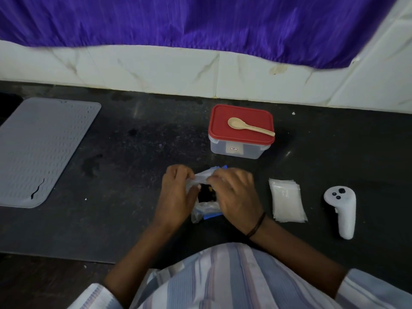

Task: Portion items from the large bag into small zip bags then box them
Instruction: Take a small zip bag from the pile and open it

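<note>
Both hands pinching large bag

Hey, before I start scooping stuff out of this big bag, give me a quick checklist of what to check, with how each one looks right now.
1. Large bag held by both hands: ok, left hand and right hand grip its top edge.
2. Bag mouth open: cannot tell, the fingers cover it.
3. Small zip bags within reach: ok, stacked just right of the right hand.
4. Spoon ready: ok, lying on the red lid.
5. Box open for packing: not ok, the lid is on it.
6. A small bag opened to fill: not ok, all lie flat in the stack.
</note>
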Demonstrator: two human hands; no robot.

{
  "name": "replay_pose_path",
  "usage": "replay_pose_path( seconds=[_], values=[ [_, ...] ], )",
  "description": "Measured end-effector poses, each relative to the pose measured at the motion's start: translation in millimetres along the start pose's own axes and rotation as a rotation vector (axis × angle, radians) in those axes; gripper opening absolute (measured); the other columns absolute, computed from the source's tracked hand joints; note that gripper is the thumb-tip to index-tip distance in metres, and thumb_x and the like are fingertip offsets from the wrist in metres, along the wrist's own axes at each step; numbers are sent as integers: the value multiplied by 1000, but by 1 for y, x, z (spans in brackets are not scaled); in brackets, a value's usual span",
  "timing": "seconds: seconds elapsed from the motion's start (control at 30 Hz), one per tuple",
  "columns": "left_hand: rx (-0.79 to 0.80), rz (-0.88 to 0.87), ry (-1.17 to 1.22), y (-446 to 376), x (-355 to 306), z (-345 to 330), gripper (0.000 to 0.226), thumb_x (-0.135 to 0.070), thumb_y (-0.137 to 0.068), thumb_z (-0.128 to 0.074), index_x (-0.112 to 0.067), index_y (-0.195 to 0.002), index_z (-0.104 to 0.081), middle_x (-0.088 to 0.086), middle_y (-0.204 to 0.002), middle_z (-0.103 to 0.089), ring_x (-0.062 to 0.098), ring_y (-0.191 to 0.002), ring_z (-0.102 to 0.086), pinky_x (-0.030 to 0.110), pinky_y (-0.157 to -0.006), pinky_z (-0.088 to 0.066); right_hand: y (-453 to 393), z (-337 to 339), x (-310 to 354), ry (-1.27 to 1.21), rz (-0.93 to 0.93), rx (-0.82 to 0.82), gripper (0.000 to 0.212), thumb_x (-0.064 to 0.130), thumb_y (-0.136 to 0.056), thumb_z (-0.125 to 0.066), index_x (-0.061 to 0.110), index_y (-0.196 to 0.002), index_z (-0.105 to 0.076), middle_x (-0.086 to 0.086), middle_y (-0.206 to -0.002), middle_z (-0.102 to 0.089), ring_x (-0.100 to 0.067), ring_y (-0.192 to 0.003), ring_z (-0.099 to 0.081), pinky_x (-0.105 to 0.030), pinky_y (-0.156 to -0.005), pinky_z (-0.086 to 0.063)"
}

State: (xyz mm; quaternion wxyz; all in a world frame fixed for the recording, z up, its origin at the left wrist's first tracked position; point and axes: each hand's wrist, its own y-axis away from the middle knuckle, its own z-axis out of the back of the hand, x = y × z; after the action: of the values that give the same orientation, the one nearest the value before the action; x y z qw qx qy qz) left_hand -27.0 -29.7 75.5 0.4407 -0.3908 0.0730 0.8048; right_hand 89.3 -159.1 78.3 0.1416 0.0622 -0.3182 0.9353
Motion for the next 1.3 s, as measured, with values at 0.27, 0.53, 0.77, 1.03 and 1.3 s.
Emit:
replay_pose_path(
  seconds=[0.27,0.53,0.77,1.03,1.3],
  values=[
    [194,43,-443,-10,-25,1,25,-21,-90,-61,-18,-114,-65,4,-122,-49,25,-107,-49,33,-67,-47,-9,4,12,169,8,481,20,16,-58,-81,26,-67,-66,10,-63,-64,-21,-75,-62,-42,-79,-45],
    [408,114,-323,-23,-19,12,49,-15,-87,-66,-20,-134,-53,4,-126,-46,21,-109,-54,22,-77,-38,-9,16,4,145,-79,737,36,42,-84,-58,32,-118,-58,12,-124,-56,-25,-112,-40,-40,-84,-30],
    [589,251,86,-28,3,30,44,-3,-82,-65,-19,-123,-63,-3,-119,-53,16,-108,-58,34,-90,-53,0,30,-3,68,-124,834,72,58,-79,-55,29,-141,-29,11,-147,-29,-23,-119,-36,-43,-91,-33],
    [191,-50,-324,-5,-20,5,38,-28,-75,-80,-13,-105,-62,5,-112,-51,21,-95,-51,36,-68,-52,4,28,-3,-27,-96,747,49,36,-79,-55,27,-127,-54,15,-139,-44,-21,-129,-32,-41,-97,-32],
    [354,-101,-291,-16,-6,7,38,8,-80,-65,-15,-109,-71,5,-120,-56,25,-105,-56,27,-81,-48,1,13,-9,110,-77,630,13,30,-77,-65,28,-90,-68,12,-99,-64,-22,-87,-55,-35,-68,-36]
  ],
)
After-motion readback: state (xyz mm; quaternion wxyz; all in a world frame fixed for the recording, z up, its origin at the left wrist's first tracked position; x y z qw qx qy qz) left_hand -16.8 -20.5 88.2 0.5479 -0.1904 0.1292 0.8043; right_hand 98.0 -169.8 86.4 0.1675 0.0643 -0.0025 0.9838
